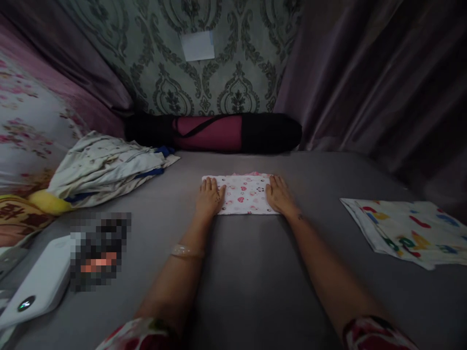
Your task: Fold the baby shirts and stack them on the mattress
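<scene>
A small folded white cloth with pink heart prints (243, 195) lies flat on the grey bed surface (255, 272), straight ahead. My left hand (209, 197) presses flat on its left end, fingers stretched out. My right hand (278, 195) lies flat on its right end, fingers together and extended. Neither hand grips anything. A clear bangle sits on my left wrist.
A folded white cloth with coloured prints (404, 231) lies at the right. A heap of pale clothes (105, 165) sits at the left, by a yellow item (49, 201). A rolled maroon mat in a black bag (215, 132) lies against the wall. A white device (36, 287) rests at the near left.
</scene>
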